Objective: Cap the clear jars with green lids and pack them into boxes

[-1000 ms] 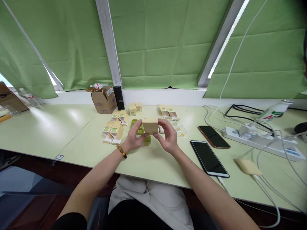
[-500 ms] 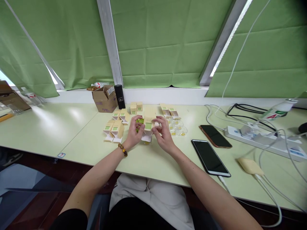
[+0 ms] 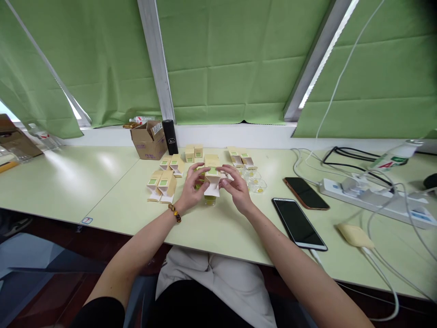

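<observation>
Between my two hands is a small cream carton (image 3: 213,177) with a green label and its white-lined flap hanging open toward me. My left hand (image 3: 193,187) grips its left side, and green items (image 3: 198,173) show partly behind those fingers. On the carton's right side, the fingers of my right hand (image 3: 237,187) press against it. A small clear container with yellow-green contents (image 3: 210,200) sits just below the flap, partly covered. Several clear round cups with yellow centres (image 3: 256,183) lie right of my right hand.
Open cartons stand at left (image 3: 163,186) and at back right (image 3: 241,157); closed ones (image 3: 194,153) are behind. A cardboard box (image 3: 149,142) and black cylinder (image 3: 170,138) stand farther back. To the right lie two phones (image 3: 299,224), a power strip (image 3: 372,202) and cables.
The carton has tipped back and lifted slightly, so more of its white flap and the container below show. My hands have shifted a little with it.
</observation>
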